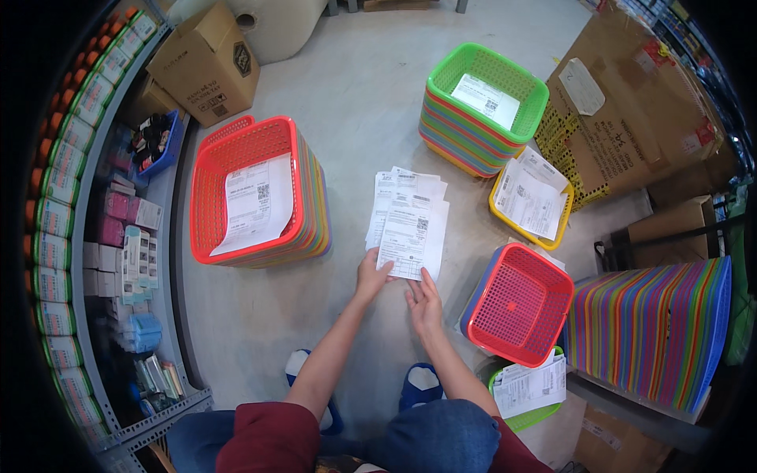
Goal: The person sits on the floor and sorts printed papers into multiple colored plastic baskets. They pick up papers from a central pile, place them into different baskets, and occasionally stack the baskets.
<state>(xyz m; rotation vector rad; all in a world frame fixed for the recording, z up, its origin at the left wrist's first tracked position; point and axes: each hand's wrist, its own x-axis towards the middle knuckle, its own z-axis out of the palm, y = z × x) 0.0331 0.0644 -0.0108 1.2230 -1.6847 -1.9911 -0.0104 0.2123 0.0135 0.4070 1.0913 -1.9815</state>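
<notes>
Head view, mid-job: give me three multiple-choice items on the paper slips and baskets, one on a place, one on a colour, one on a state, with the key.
1. Where does the top red basket with one slip in it sit?
A. To the person's left, by the shelf
B. Behind the green stack
C. On the shelf

2. What colour is the small basket holding slips under the green basket?
A. Blue
B. Yellow
C. Red

3. How is the fanned stack of paper slips held?
A. Lying loose on the floor
B. By the left hand at its lower edge, with the right hand touching
C. Crumpled in one fist

Key: 1 A, it lies left of the hands, next to the shelf. 2 B, its rim is yellow. 3 B, both hands meet the slips' lower edge.
</notes>
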